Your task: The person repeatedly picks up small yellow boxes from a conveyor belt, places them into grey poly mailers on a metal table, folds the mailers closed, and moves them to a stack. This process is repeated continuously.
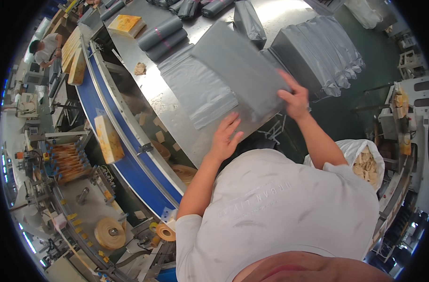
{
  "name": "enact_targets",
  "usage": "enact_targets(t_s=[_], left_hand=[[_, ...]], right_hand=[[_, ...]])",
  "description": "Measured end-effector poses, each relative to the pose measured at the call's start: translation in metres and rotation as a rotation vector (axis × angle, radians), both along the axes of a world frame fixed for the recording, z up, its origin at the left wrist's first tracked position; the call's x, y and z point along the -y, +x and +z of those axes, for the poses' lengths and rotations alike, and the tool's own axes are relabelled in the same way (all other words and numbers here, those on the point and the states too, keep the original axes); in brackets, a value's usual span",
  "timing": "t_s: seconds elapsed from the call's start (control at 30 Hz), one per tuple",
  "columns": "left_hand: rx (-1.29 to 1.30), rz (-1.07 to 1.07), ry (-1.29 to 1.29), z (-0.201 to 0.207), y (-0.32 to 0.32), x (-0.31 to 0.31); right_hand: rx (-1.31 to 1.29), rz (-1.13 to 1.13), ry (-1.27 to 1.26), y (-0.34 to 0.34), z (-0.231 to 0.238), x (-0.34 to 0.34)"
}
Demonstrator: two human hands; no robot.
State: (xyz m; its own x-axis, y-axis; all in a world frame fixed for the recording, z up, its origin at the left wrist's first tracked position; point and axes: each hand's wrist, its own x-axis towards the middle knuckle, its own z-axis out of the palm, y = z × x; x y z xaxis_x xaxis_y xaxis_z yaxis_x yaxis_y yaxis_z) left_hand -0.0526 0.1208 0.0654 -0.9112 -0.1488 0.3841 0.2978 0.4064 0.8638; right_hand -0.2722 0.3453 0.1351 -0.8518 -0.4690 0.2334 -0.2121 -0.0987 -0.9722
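The right hand (296,98) is at the edge of a blurred grey bag (242,68) above the metal table (170,110), though whether its fingers clench the bag I cannot tell; the left hand (227,137), loose and empty, is at the table's near edge, beside a flat bag (198,91) on the table; more bags (313,51) stand at the table's right.

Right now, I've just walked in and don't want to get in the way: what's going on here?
A person's right hand grips the edge of a dark grey plastic piece, blurred above a metal table. The open left hand is by a lighter grey plastic piece lying flat there. Grey rolls lie farther back, and a grey stack stands to the right.
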Motion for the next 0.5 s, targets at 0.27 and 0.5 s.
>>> enact_targets(t_s=[0.27,0.5], left_hand=[[0.307,0.019,0.054,-0.057,0.046,0.009],[0.445,0.195,0.018,-0.080,0.097,0.033]], right_hand=[[-0.939,-0.344,0.880,-0.007,0.046,-0.115],[-0.869,-0.018,0.649,0.052,0.020,0.016]])
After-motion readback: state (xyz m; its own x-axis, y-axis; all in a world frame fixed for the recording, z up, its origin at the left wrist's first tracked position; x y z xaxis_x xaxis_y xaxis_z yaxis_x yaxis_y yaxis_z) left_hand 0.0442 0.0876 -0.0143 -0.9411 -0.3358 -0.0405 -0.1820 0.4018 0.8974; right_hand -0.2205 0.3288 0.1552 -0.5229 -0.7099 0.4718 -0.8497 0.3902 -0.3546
